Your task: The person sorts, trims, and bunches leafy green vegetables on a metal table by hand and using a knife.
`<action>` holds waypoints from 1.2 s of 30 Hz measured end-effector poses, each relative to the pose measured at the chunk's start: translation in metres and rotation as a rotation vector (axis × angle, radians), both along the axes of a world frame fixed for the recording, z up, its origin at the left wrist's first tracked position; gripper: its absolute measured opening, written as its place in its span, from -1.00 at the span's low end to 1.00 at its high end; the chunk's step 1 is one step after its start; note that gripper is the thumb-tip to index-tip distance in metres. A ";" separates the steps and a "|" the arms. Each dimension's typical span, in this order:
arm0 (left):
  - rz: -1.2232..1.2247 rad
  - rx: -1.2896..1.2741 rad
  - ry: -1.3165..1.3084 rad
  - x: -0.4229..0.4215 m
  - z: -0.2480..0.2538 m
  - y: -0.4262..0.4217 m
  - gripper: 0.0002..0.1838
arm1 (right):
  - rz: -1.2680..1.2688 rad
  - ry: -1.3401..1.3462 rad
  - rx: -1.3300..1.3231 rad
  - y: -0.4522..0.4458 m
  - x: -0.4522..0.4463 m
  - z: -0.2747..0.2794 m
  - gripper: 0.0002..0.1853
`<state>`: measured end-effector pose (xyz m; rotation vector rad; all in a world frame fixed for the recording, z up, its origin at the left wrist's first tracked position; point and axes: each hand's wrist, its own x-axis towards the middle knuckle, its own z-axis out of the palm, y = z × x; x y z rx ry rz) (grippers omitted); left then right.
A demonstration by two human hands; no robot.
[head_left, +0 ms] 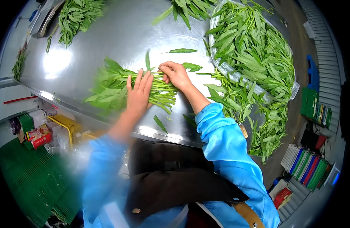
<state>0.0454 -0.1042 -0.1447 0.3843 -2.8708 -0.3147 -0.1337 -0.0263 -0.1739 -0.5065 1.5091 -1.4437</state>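
Left hand lies over the bunch with its fingers spread across the stalks; whether its thumb grips beneath cannot be told. At the bunch's far edge, the right hand has thumb and fingertips pinched together, apparently on a stem. The two hands are apart but near each other, both at the bunch.

The bunch lies on the metal table, close to the wearer's edge, leaves towards 9 o'clock, stalk ends towards 3. From it, a heap in a clear bag sits between 2 and 3 o'clock, loose greens spread at 3, and a wooden handle shows at 4. One more bunch is at 1 o'clock, another between 10 and 11. Stray leaves lie at 2 and 5.

The step in hand looks like tidying: the left hand steadying the bunch, the right sorting a stem at its edge. The stalk ends look uneven, so the next move would seem to call for light left-hand pressure and a careful right-hand pinch, bringing that stem level without bruising leaves.
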 end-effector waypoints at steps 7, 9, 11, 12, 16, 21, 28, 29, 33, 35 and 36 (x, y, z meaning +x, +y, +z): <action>0.004 0.042 -0.049 0.002 -0.018 -0.005 -0.02 | -0.601 -0.302 -0.069 0.022 -0.026 0.004 -0.65; 0.012 0.074 -0.027 0.000 -0.014 -0.005 0.01 | -0.275 0.079 0.167 0.044 -0.021 0.027 -0.54; 0.016 0.087 -0.020 0.001 -0.006 -0.004 0.05 | 0.025 0.999 0.233 0.066 -0.007 0.016 -0.55; 0.013 0.101 -0.033 0.003 -0.004 -0.002 0.06 | 0.147 1.041 0.306 0.074 -0.004 0.018 -0.59; 0.005 0.125 -0.056 0.003 0.001 -0.003 0.08 | -0.191 0.839 0.442 0.094 -0.030 -0.001 -0.75; 0.017 0.120 -0.030 0.001 -0.004 -0.001 0.06 | -0.159 0.912 0.291 0.063 0.003 0.050 -0.75; 0.026 0.079 -0.019 0.002 -0.024 -0.007 0.03 | -0.306 0.975 0.392 0.073 -0.017 -0.020 -0.92; 0.026 0.081 -0.015 0.003 -0.025 -0.006 0.04 | -0.285 1.073 0.469 0.086 -0.031 -0.013 -0.90; 0.043 0.126 -0.002 0.001 -0.018 -0.006 0.08 | 0.090 0.954 0.515 0.091 -0.009 0.049 -0.42; 0.044 0.147 0.028 0.000 -0.012 -0.006 0.11 | 0.217 1.143 0.353 0.100 -0.002 0.018 -0.52; 0.046 0.145 0.018 0.001 -0.008 -0.006 0.13 | 0.231 1.210 0.360 0.105 -0.005 0.013 -0.52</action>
